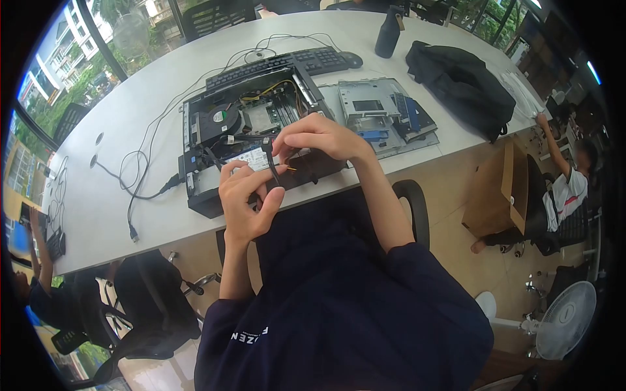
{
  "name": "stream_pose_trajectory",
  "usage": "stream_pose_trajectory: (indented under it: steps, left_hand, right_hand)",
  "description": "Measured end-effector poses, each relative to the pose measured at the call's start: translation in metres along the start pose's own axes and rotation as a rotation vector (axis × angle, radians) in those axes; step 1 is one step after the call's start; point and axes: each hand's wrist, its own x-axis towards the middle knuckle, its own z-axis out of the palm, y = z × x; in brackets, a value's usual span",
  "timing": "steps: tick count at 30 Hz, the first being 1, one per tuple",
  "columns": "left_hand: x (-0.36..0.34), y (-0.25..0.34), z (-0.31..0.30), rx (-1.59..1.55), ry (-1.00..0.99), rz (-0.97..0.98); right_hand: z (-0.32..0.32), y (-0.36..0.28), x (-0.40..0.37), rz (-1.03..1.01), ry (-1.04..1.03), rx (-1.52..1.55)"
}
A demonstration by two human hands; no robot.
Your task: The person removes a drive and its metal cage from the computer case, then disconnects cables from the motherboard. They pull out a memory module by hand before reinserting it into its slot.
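Note:
An opened desktop computer case (pixel 202 203) lies on the table before me, its inside facing up. A black cable (pixel 271 163) with a connector is stretched between my hands over the near edge of the case. My left hand (pixel 244 201) pinches its lower part with bent fingers. At the upper end, the fingers of my right hand (pixel 321 138) close around it by the connector. Under my hands is a silver drive with a white label (pixel 254 158), partly hidden. A black fan (pixel 222 120) sits farther inside. Thin orange-yellow wires (pixel 292 169) show near my left fingertips.
Behind the case lie a keyboard (pixel 319 60) and mouse (pixel 353 60). Metal panels and a drive cage (pixel 365 107) lie to the right, before a black bag (pixel 460 81) and a bottle (pixel 388 32). Loose cables (pixel 140 163) spread leftward. Other people sit at both sides.

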Motion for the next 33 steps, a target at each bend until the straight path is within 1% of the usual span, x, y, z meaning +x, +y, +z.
stream_pose_trajectory:
  steps: [1,2,5,9,11,12,13,15,19,21,22,23,24,25,27,28,29,30,31,32,33]
  left_hand:
    - [0.0,0.0,-0.001,-0.002,0.005,0.004]
    - [0.0,0.0,-0.001,-0.002,0.011,0.007]
    - [0.001,0.002,0.002,-0.01,0.045,0.015]
    - [-0.001,0.003,0.003,0.025,0.014,0.018]
    - [0.0,0.01,0.011,-0.168,0.099,-0.21]
    - [-0.003,0.001,0.012,-0.184,0.088,-0.167]
    - [-0.003,-0.001,0.012,-0.18,0.089,-0.167]
    - [-0.004,-0.003,0.011,-0.137,0.027,-0.129]
    - [-0.006,0.0,0.008,-0.159,0.026,-0.161]
    - [-0.005,0.002,0.006,-0.095,0.014,-0.12]
    - [-0.004,0.003,0.005,-0.091,0.018,-0.123]
    - [-0.003,0.004,0.004,-0.046,0.009,-0.082]
    - [-0.002,0.004,0.003,-0.001,-0.001,-0.041]
    - [0.0,0.005,0.001,0.001,0.002,-0.044]
    - [0.001,0.005,-0.002,0.016,-0.051,0.026]
    - [0.0,0.004,-0.003,0.017,-0.049,0.022]
    - [-0.001,0.002,-0.005,-0.014,-0.09,0.008]
    - [-0.002,0.0,-0.006,-0.045,-0.13,-0.005]
    - [-0.003,-0.002,-0.005,-0.043,-0.127,-0.01]
    - [-0.003,-0.004,-0.005,-0.047,-0.096,0.023]
    - [-0.003,-0.006,-0.005,-0.05,-0.064,0.056]
  right_hand:
    - [0.003,-0.001,0.0,0.039,0.062,0.004]
    - [0.0,0.004,0.002,0.05,0.063,-0.064]
    - [-0.001,0.005,0.005,0.086,0.054,-0.038]
    - [-0.003,0.009,0.007,0.001,0.062,-0.031]
    - [-0.006,0.006,0.006,0.005,0.034,-0.09]
    - [-0.005,0.007,0.005,-0.033,0.041,-0.115]
    - [-0.005,0.007,0.004,-0.038,0.04,-0.113]
    - [-0.005,0.005,0.002,0.106,0.003,0.048]
    - [-0.002,0.006,0.004,0.12,0.003,0.076]
    - [-0.002,0.002,0.004,0.13,0.004,-0.06]
    - [-0.001,-0.004,0.004,0.17,0.005,-0.084]
    - [-0.003,-0.002,0.004,0.169,-0.001,-0.083]
    - [-0.005,0.001,0.005,0.113,-0.025,-0.153]
    - [-0.006,0.003,0.006,0.057,-0.047,-0.223]
    - [-0.003,0.004,0.005,0.031,-0.034,-0.226]
    - [-0.002,0.005,0.004,0.006,-0.017,-0.231]
    - [0.0,0.004,0.004,0.008,-0.021,-0.228]
    - [0.001,0.003,0.004,0.008,0.013,-0.269]
    - [0.002,0.002,0.005,0.008,0.045,-0.309]
    - [0.002,0.003,0.005,0.009,0.039,-0.305]
    - [0.002,0.004,0.005,0.034,0.06,-0.134]
